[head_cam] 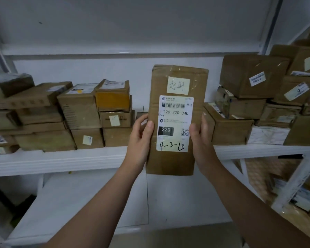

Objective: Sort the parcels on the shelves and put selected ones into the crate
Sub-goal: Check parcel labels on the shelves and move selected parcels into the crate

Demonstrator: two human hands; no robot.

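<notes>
Parcel under check, not yet crated.
The parcel (175, 120) is being held upright before the shelf's (61, 159) front edge, its sides gripped by the left hand (141, 140) and right hand (201, 142). Stacks (82, 111) are lying behind, judged unsorted; crate out of view.

In my grip, the tall brown cardboard parcel (170, 163) carries a pale yellow sticky note (178, 85) handwritten "超期". Below it, a white shipping label (174, 122) reads "快递", "220-220-C40", "C40", a black-boxed "220", and "4-3-13" in black marker.
</notes>
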